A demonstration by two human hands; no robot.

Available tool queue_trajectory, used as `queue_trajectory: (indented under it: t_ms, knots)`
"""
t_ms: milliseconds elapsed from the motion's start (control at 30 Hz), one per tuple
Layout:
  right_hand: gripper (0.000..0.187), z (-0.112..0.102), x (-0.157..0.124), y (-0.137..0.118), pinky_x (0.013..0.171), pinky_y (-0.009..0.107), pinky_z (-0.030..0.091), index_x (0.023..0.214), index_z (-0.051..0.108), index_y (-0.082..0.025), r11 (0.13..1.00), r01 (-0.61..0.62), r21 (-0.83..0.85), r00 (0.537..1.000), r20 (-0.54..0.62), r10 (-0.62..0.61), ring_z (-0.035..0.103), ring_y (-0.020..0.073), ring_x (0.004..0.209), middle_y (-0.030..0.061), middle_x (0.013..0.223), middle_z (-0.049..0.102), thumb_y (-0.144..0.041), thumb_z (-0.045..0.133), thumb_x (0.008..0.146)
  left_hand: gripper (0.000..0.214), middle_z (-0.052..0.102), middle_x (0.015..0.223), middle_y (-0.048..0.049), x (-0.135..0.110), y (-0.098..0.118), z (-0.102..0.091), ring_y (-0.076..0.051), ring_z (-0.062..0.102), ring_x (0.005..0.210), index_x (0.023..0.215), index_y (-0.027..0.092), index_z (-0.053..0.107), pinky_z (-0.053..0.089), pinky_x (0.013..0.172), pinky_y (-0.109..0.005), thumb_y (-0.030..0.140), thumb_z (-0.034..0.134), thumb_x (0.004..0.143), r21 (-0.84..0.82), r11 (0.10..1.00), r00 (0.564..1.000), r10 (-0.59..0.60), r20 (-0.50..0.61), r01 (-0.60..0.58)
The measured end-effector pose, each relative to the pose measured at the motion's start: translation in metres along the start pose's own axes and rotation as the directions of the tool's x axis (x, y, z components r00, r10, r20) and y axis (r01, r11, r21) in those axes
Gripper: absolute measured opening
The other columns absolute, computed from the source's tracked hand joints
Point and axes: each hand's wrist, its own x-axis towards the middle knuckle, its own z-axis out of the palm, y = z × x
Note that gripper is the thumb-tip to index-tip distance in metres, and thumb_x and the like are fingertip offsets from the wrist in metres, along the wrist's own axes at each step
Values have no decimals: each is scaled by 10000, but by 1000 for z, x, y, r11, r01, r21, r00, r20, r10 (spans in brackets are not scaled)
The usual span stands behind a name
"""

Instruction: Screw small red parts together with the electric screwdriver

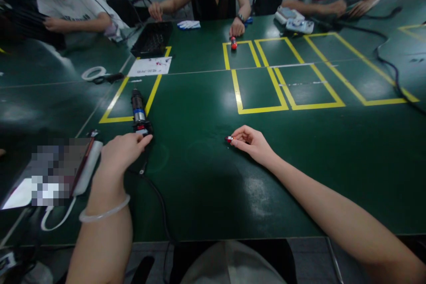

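Note:
My left hand (121, 151) is closed round the rear end of an electric screwdriver (138, 106). The tool has a black body with a silver and blue band, and its tip points away from me; a black cable trails from below my hand. Further right, my right hand (251, 141) rests on the green table and pinches a small red, white and black piece (229, 139) between thumb and fingers. Its exact kind is too small to make out, and my fingers cover part of it.
Yellow tape frames (262, 110) mark the table (193, 177). A printed sheet (149, 66), black tray (153, 37), and white tape roll (94, 73) lie left. Across, a person's hand (237, 27) touches a red toy car (233, 44). A black cable (394, 71) runs at right.

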Motion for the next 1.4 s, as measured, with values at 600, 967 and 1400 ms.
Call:
queue_trajectory:
  t_ms: [600,967,1400]
  knots:
    - [139,1,0,-3,723,308,485,984,626,-204,901,171,-399,983,5,-185,611,167,812,39,901,652,-230,637,849,397,691,723,-89,-66,162,40,-176,608,600,765,154,645,284,523,-260,394,407,973,-16,818,801,559,-217,-575]
    - [116,-5,-7,-14,708,290,456,874,571,-207,815,226,-534,973,90,-211,583,162,763,9,816,607,-156,629,787,381,661,689,-65,-78,174,46,-155,585,569,763,151,623,302,510,-265,389,413,974,-69,683,681,703,-206,-727]
    - [90,-4,-7,-13,719,310,496,947,670,-199,821,254,-511,966,181,-187,609,175,794,45,870,634,-211,656,859,370,661,701,-64,-78,173,45,-161,580,576,746,153,611,313,513,-268,380,426,972,-121,666,675,706,-216,-736]
